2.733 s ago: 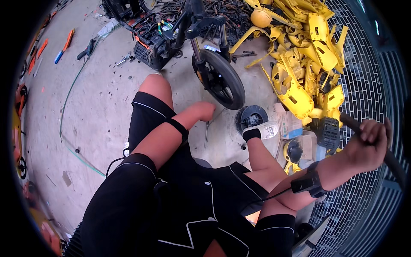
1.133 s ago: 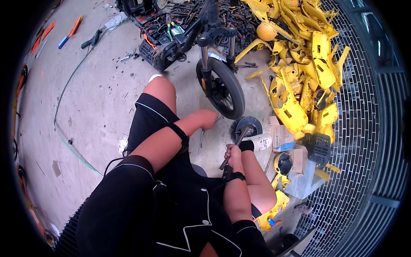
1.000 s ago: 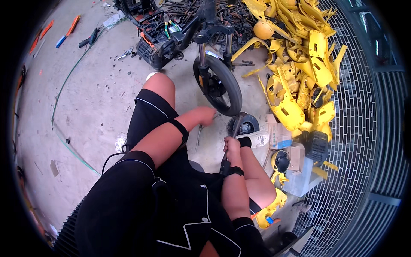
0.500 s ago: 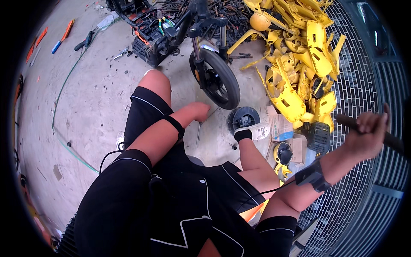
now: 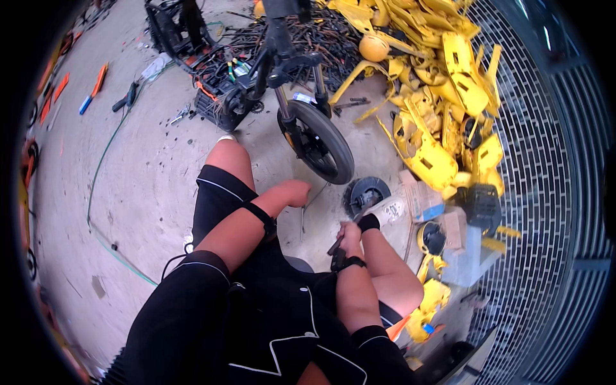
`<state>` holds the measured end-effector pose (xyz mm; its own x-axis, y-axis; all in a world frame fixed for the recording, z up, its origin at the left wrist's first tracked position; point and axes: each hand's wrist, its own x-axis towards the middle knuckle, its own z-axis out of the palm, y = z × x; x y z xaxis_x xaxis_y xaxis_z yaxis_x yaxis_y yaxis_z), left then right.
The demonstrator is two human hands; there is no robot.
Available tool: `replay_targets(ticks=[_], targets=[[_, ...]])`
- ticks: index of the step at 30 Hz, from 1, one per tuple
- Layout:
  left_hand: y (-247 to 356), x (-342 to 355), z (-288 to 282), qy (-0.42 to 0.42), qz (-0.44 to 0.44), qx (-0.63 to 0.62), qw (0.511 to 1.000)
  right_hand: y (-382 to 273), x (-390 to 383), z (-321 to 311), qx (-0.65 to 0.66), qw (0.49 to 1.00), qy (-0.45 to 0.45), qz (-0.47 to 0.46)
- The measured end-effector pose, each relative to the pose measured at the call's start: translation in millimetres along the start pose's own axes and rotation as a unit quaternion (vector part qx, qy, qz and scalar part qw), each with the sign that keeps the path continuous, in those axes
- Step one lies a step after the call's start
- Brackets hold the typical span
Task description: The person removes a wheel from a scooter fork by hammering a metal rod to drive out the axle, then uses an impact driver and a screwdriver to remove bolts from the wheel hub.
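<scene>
My left hand (image 5: 295, 194) is curled round a thin metal rod (image 5: 303, 217) below the black front wheel (image 5: 324, 154) of a dismantled scooter. My right hand (image 5: 349, 233) grips a dark bar-like tool (image 5: 336, 249), its far end slanting toward the black round part (image 5: 371, 188) on the floor. My foot in a white shoe (image 5: 388, 210) rests beside that part, and a cardboard box (image 5: 420, 196) lies just to its right.
A heap of yellow plastic panels (image 5: 463, 70) fills the right beside a metal grating (image 5: 526, 192). Dark metal scrap (image 5: 301, 51) is piled beyond the scooter frame (image 5: 223, 106). A green hose (image 5: 106, 160) and scattered tools (image 5: 131, 95) lie on the floor (image 5: 141, 192) at left.
My right hand with the dark tool has swung from raised at the far right down and inward beside the round part. My left hand stays low by the wheel.
</scene>
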<state>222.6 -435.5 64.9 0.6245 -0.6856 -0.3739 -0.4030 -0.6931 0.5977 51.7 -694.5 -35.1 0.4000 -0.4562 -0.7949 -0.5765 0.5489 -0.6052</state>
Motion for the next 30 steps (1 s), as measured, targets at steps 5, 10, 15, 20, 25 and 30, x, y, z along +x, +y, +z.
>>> replay_targets(ticks=[5,10,15,20,25,30], targets=[[-2.9,0.5,8.0,-0.018,-0.005,-0.001,1.0,-64.0,-58.2,57.3,-0.074,0.987,-0.069,-0.126],[-12.5,1.1,1.6,-0.016,-0.013,0.027,0.999,-49.0,-62.6,69.2,0.011,0.995,-0.079,-0.053],[-6.6,0.4,5.0,-0.02,0.012,0.015,1.0,-22.2,-53.1,62.7,0.022,0.998,-0.063,0.002],[-1.7,-1.1,4.4,-0.036,0.014,0.011,0.999,-20.3,-47.8,53.4,0.019,0.998,-0.048,0.02],[-6.7,2.7,11.6,-0.034,0.008,0.021,0.999,-17.2,-37.5,47.6,0.041,0.997,-0.039,0.044],[-11.9,6.8,26.4,-0.078,-0.004,0.018,0.997,13.7,-32.9,28.3,0.003,0.994,-0.109,-0.03]])
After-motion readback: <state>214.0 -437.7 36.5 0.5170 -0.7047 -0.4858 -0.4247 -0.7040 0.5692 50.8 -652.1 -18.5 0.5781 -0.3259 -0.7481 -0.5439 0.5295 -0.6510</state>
